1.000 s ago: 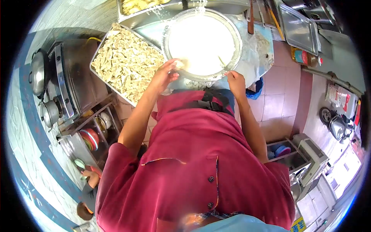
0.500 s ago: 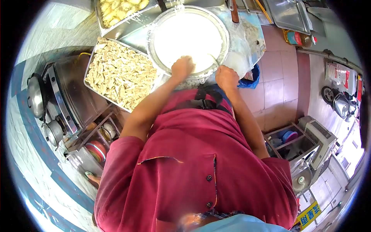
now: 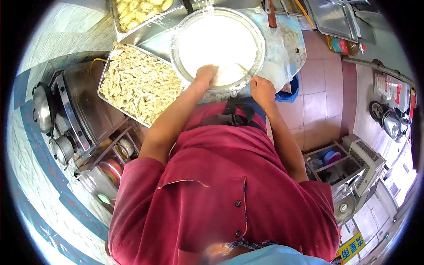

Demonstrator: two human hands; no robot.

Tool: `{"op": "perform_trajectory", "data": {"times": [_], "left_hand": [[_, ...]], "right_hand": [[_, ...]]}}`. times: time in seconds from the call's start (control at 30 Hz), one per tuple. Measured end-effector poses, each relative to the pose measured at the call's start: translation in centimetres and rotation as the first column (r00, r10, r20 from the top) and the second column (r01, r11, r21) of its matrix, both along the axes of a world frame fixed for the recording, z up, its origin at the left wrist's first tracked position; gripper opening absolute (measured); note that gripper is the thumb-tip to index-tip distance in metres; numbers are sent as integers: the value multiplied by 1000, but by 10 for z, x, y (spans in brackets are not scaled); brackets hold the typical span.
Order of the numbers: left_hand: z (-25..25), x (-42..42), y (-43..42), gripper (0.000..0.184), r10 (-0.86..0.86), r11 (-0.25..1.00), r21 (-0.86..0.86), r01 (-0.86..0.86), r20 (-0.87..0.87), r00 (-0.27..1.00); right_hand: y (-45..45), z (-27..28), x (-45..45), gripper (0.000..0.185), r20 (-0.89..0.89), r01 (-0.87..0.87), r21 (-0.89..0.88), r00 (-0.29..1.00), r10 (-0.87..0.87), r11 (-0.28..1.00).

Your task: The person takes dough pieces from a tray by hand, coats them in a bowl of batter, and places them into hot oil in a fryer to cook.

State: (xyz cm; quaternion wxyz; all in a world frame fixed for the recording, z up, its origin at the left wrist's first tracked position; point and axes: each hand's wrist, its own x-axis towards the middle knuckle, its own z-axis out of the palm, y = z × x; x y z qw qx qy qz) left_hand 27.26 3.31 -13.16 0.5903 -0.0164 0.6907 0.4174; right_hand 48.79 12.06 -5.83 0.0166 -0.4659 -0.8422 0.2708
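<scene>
A large round basin [image 3: 261, 44] holds a bright white, overexposed mass that could be flour or batter. My left hand [image 3: 206, 75] reaches over the near rim into the basin, its fingers bent down at the white stuff and mostly lost in the glare. Whether it grips anything there is hidden. At the basin's near right edge, my right hand [image 3: 263, 89] is closed, fingers curled at the rim. Left of the basin, a metal tray [image 3: 100, 84] is filled with pale coated strips of food [image 3: 137, 84].
A second tray [image 3: 115, 26] at the upper left holds yellowish pieces in liquid. Wooden-handled tools [image 3: 272, 17] lie behind the basin on the right. A blue bag [image 3: 289, 90] hangs by the table's right edge, and an oil bottle [image 3: 344, 45] stands farther right. Cookware [image 3: 42, 108] is at far left.
The basin, trays and both hands appear shifted slightly right and down in view. My left hand has moved a little left relative to the basin; my right hand stays at the rim.
</scene>
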Motion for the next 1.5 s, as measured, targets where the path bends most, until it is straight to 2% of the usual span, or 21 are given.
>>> {"op": "perform_trajectory", "data": {"times": [0.03, 0.1, 0.13, 0.23, 0.33, 0.43, 0.53, 0.63, 0.73, 0.83, 0.93, 0.97, 1.03, 1.1, 1.17, 1.27, 1.33, 1.4, 1.43, 1.5], "left_hand": [[-5, -3, 1, 22, 57, 997, -58, -53, 66, 996], [-3, -8, 9, 17, 174, 974, -179, -140, 189, 967], [4, -8, 10, 15, 189, 974, -166, -154, 219, 957], [23, -6, 8, 15, 215, 971, -165, -174, 273, 938], [17, -8, 7, 16, 230, 963, -205, -176, 284, 931], [5, -12, 5, 16, 257, 961, -186, -206, 323, 911], [4, -14, 3, 15, 245, 964, -177, -199, 302, 921], [11, -13, 9, 11, 265, 959, -188, -213, 321, 909], [14, -10, 7, 9, 282, 957, -177, -231, 367, 886], [10, -12, 4, 11, 267, 963, -73, -260, 398, 878], [13, -12, 1, 13, 227, 967, -1, -255, 457, 860], [16, -12, 1, 13, 215, 969, 5, -248, 485, 848], [16, -12, 1, 12, 202, 971, 6, -240, 524, 827], [18, -11, 1, 12, 202, 971, -4, -239, 548, 812], [24, -14, 3, 10, 210, 967, 2, -253, 550, 808], [33, -17, 3, 9, 249, 958, -22, -286, 558, 791], [32, -16, 6, 10, 253, 957, -33, -289, 585, 771], [24, -16, 5, 13, 236, 959, -25, -282, 624, 745], [27, -15, 7, 15, 267, 954, -52, -297, 599, 755], [37, -17, 11, 16, 273, 940, 3, -342, 598, 754]], "right_hand": [[-2, 2, 1, 25, -114, 4, -58, 993, -11, 998], [-7, 10, -7, 24, -152, -2, -61, 988, -8, 998], [-9, 13, -11, 24, -169, -1, -62, 985, -9, 998], [-6, 10, -17, 24, -162, 162, 42, 975, -153, 986], [-2, 14, -16, 23, 138, 57, 125, 988, -74, 991], [-3, 2, -11, 21, 327, -47, 85, 945, 17, 995], [-10, 4, -6, 21, 30, 41, 52, 999, -43, 998], [-15, 17, -12, 21, -110, -27, -1, 994, 27, 1000], [-9, 18, -19, 22, -84, 63, 140, 995, -52, 988], [-1, 14, -18, 21, 35, 183, 116, 982, -188, 976], [-11, -9, -13, 21, 18, 76, 40, 997, -76, 996], [-13, -13, -15, 21, -24, 81, -141, 996, -85, 987], [-18, -14, -25, 21, -104, 58, -484, 987, -123, 873], [-11, -13, -30, 20, -160, 222, -642, 897, -412, 734], [2, -11, -33, 18, -181, 273, -826, 700, -691, 493], [21, -10, -22, 18, -78, 265, -918, 611, -788, 296], [12, -13, -24, 19, -147, 208, -848, 790, -595, 487], [5, -9, -30, 20, -123, 134, -829, 904, -410, 543], [10, -11, -30, 20, -136, 159, -863, 840, -525, 479], [22, -17, -30, 22, -131, 173, -928, 677, -724, 330]]}}
